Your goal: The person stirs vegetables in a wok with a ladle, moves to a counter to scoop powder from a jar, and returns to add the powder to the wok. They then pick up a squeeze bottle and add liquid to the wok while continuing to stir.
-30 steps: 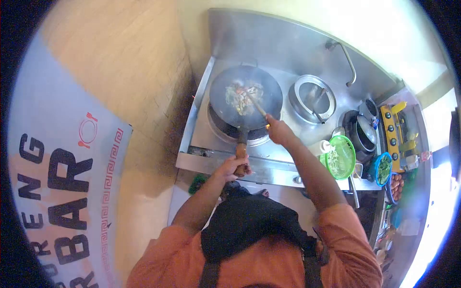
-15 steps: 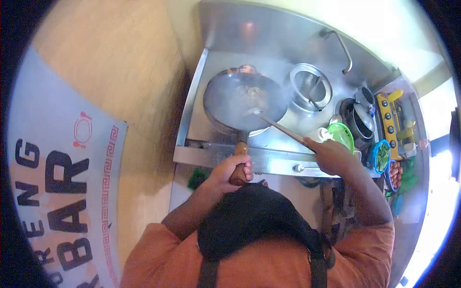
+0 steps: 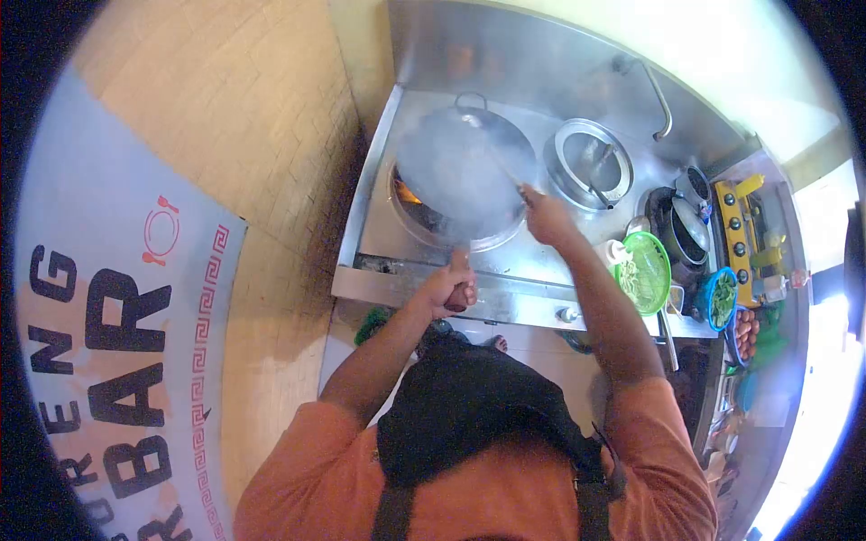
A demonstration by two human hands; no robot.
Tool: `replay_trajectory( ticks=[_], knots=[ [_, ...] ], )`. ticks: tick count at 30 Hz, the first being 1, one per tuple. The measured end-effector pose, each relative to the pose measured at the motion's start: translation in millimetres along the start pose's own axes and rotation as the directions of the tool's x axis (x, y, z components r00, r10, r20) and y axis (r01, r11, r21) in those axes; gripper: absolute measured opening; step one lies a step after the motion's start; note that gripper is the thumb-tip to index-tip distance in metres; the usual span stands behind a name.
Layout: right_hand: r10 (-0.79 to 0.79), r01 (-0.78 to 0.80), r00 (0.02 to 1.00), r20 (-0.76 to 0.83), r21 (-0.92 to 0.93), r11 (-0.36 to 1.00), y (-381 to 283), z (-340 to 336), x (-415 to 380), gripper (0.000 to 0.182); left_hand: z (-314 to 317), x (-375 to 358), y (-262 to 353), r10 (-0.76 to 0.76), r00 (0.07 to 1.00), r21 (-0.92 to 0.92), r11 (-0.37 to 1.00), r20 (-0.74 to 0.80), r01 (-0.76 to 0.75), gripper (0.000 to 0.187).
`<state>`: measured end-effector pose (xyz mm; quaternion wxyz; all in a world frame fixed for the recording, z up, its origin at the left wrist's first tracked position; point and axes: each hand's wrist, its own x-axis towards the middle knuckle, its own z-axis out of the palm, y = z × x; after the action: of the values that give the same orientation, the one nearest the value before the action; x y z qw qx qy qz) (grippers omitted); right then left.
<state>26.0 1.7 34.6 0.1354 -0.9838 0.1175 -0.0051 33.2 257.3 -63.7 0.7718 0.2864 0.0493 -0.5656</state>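
Wooden wall (image 3: 271,135), lettered banner (image 3: 135,343), bright light

Steam (thick, pale) veils the wok (image 3: 433,153).

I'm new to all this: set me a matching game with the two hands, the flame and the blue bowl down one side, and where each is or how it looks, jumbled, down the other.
Things
1. Left hand
2. Right hand
3. Flame
4. Blue bowl

Places and states
A. Holding green leaves
B. Gripping the long utensil that reaches over the wok
C. Closed around the wooden handle
D. Glowing orange beside the wok's lower edge

Right pairs: 1-C, 2-B, 3-D, 4-A
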Motion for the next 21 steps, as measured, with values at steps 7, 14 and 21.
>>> replay_trajectory(
  ticks=[7,14,21],
  knots=[
    [-0.084,0.112,0.912,0.402,-0.047,0.993,-47,-58,-74,0.050,-22,9,-3,-0.048,0.999,0.008,0.999,0.003,0.048,0.013],
    [0.036,0.111,0.921,0.388,-0.352,0.929,-22,-94,-103,0.056,41,-18,-9,-0.046,0.997,-0.114,0.992,0.068,0.054,0.012],
    [0.014,0.118,0.875,0.484,-0.241,0.963,-52,-140,-147,0.058,103,-85,4,-0.082,0.996,-0.230,0.971,-0.033,0.072,0.011]
  ],
)
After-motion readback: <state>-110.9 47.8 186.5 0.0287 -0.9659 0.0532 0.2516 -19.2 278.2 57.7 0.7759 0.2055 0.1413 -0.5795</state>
